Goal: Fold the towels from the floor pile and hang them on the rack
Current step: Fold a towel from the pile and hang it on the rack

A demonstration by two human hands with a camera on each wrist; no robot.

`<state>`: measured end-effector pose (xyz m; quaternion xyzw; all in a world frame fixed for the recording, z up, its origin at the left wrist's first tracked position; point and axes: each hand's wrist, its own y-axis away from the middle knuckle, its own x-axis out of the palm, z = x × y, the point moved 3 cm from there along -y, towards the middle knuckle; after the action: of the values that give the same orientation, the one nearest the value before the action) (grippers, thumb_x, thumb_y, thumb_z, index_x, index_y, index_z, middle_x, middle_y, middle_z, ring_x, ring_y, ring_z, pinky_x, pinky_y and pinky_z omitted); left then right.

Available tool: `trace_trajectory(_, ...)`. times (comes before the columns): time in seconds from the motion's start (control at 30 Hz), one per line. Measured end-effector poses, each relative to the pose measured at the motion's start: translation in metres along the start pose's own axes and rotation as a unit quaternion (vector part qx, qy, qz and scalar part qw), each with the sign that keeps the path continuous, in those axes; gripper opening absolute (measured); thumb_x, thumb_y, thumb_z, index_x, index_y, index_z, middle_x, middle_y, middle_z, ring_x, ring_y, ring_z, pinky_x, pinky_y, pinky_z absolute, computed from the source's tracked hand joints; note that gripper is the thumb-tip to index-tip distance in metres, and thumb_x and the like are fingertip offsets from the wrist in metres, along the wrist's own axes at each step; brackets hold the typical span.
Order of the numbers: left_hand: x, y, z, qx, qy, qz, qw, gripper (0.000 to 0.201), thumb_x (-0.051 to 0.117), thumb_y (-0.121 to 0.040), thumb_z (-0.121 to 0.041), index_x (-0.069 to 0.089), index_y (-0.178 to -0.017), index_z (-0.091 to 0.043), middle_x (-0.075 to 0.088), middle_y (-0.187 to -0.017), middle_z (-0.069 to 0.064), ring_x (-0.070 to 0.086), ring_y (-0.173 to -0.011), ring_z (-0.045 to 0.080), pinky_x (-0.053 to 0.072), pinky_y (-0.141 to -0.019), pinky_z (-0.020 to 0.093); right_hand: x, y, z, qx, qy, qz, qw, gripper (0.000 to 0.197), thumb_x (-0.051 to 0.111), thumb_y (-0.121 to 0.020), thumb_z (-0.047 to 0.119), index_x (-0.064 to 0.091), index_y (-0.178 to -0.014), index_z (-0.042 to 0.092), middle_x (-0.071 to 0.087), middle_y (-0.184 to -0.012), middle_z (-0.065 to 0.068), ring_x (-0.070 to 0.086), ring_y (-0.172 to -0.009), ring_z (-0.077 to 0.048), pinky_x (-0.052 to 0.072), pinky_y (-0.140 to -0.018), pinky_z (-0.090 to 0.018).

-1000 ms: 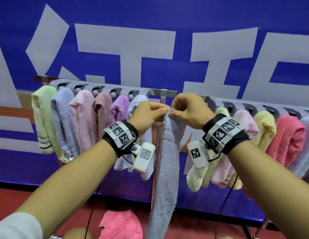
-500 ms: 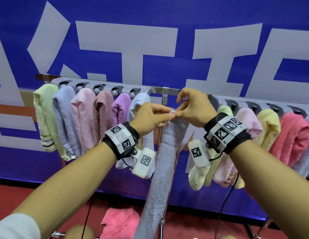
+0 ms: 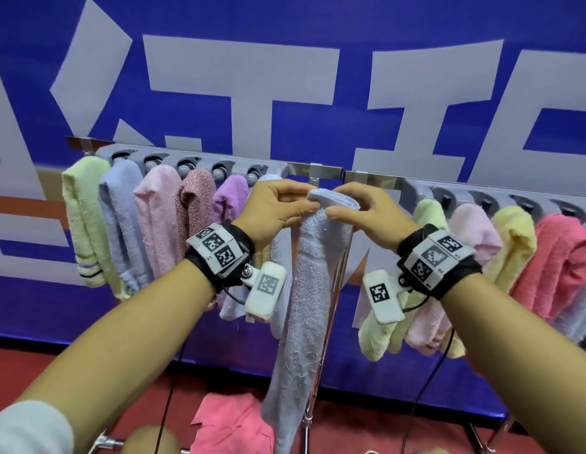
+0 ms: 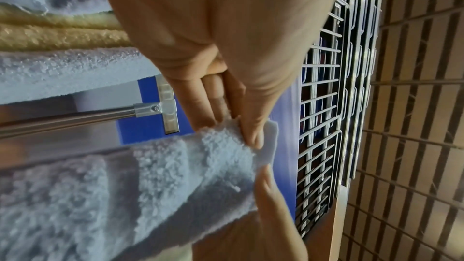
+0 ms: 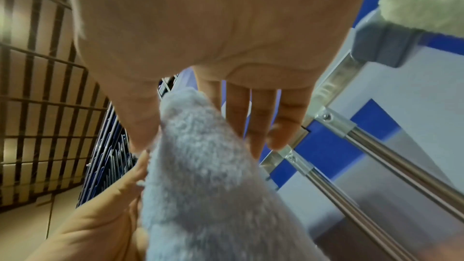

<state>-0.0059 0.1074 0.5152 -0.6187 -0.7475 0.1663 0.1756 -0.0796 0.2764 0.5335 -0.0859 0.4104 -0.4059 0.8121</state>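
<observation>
Blue banner wall | rack (image 3: 376,177) | both hands' fingers (image 3: 293,191) pinch lavender towel (image 3: 304,309) top

Pinching the top of a folded lilac towel (image 3: 309,290) from both sides: left hand (image 3: 272,208) and right hand (image 3: 367,211), just before the rack (image 3: 327,172) at its middle joint. Hanging along both halves, coloured towels; on the red floor (image 3: 147,398), a pink towel (image 3: 229,424).

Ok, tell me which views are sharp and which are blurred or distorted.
Head view: evenly lit and sharp on both hands and the lavender towel, wide-angle bend along the rack. Left wrist view: towel pile crisp, palm soft. Right wrist view: towel and fingers blurred, edges stretched.
</observation>
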Motion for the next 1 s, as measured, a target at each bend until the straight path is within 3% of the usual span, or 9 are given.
trace_trajectory(0.1, -0.001, -0.002, 0.002, 0.002, 0.016, -0.022, 1.0, 0.022, 0.071, -0.082, 0.005, 0.069, -0.097, -0.011, 0.074, -0.083, 0.001, 0.069, -0.076, 0.012, 0.055, -0.064, 0.023, 0.003, -0.002, 0.004, -0.015, -0.017, -0.06, 0.998, 0.019, 0.071, -0.089, 0.026, 0.072, -0.093, 0.007, 0.07, -0.085, -0.012, 0.06, -0.072, -0.011, 0.05, -0.065, -0.03)
trace_trajectory(0.2, -0.002, -0.001, 0.011, -0.008, 0.06, -0.043, 0.997, 0.028, 0.076, -0.078, 0.001, 0.066, -0.102, -0.01, 0.074, -0.09, 0.005, 0.07, -0.085, 0.019, 0.058, -0.077, 0.037, 0.003, -0.007, 0.016, -0.036, -0.028, -0.103, 0.994, 0.014, 0.069, -0.091, 0.023, 0.071, -0.082, 0.013, 0.068, -0.078, -0.002, 0.061, -0.069, -0.008, 0.052, -0.064, -0.028)
trace_trajectory(0.37, 0.011, 0.021, 0.046, -0.081, -0.025, 0.095, 0.992, 0.041, 0.079, -0.077, -0.003, 0.066, -0.116, -0.003, 0.072, -0.111, 0.011, 0.069, -0.103, 0.024, 0.054, -0.091, 0.035, -0.006, -0.02, 0.039, -0.068, -0.032, -0.184, 0.98, 0.016, 0.067, -0.091, 0.025, 0.067, -0.081, 0.013, 0.062, -0.073, 0.006, 0.057, -0.064, -0.001, 0.05, -0.058, -0.02)
trace_trajectory(0.53, -0.01, 0.042, 0.081, -0.179, -0.064, 0.102, 0.977, 0.019, 0.086, -0.069, -0.022, 0.073, -0.078, -0.012, 0.071, -0.081, 0.008, 0.064, -0.068, 0.015, 0.05, -0.063, 0.022, -0.047, -0.027, 0.029, -0.035, -0.039, -0.311, 0.949, 0.018, 0.068, -0.087, 0.029, 0.069, -0.082, 0.012, 0.065, -0.075, 0.007, 0.061, -0.071, -0.01, 0.054, -0.067, -0.03)
trace_trajectory(0.67, -0.033, 0.05, 0.076, -0.192, -0.032, 0.105, 0.975, 0.031, 0.073, -0.08, -0.009, 0.054, -0.058, -0.016, 0.035, -0.051, 0.0, 0.029, -0.04, 0.004, 0.024, -0.038, 0.011, -0.068, -0.021, -0.003, 0.039, -0.008, -0.358, 0.933, 0.015, 0.066, -0.082, 0.035, 0.067, -0.076, 0.021, 0.065, -0.072, 0.009, 0.062, -0.069, -0.009, 0.053, -0.068, -0.032)
trace_trajectory(0.77, -0.039, 0.041, 0.053, -0.169, -0.006, 0.105, 0.98, 0.02, 0.07, -0.081, -0.008, 0.053, -0.07, -0.01, 0.039, -0.05, -0.004, 0.029, -0.039, 0.002, 0.022, -0.037, 0.011, -0.054, -0.012, -0.026, 0.132, 0.099, -0.316, 0.934, 0.023, 0.064, -0.083, 0.032, 0.066, -0.1, 0.017, 0.068, -0.097, -0.003, 0.064, -0.093, -0.024, 0.053, -0.086, -0.039)
trace_trajectory(0.87, -0.027, 0.024, 0.029, -0.144, -0.034, 0.119, 0.982, 0.014, 0.06, -0.091, -0.008, 0.057, -0.078, -0.01, 0.041, -0.049, -0.007, 0.032, -0.037, 0.001, 0.021, -0.038, 0.011, -0.007, -0.008, -0.011, 0.014, 0.22, -0.218, 0.951, 0.031, 0.062, -0.087, 0.027, 0.061, -0.115, 0.015, 0.063, -0.114, -0.004, 0.058, -0.106, -0.022, 0.046, -0.094, -0.036)
trace_trajectory(0.93, -0.014, 0.014, 0.016, -0.138, -0.063, 0.145, 0.978, 0.019, 0.057, -0.094, -0.007, 0.067, -0.081, -0.016, 0.052, -0.054, -0.009, 0.042, -0.042, 0.001, 0.029, -0.041, 0.013, 0.031, -0.007, 0.005, -0.034, 0.14, -0.109, 0.984, 0.026, 0.058, -0.093, 0.029, 0.065, -0.113, 0.015, 0.067, -0.112, -0.001, 0.06, -0.106, -0.018, 0.046, -0.094, -0.033)
trace_trajectory(1.0, -0.007, 0.01, 0.007, -0.144, -0.065, 0.165, 0.974, 0.012, 0.063, -0.091, -0.006, 0.071, -0.09, -0.014, 0.067, -0.071, -0.002, 0.06, -0.058, 0.006, 0.044, -0.051, 0.015, 0.061, -0.007, 0.015, 0.017, -0.068, 0.013, 0.997, 0.029, 0.048, -0.098, 0.034, 0.068, -0.109, 0.017, 0.071, -0.108, -0.001, 0.064, -0.103, -0.017, 0.049, -0.095, -0.035)
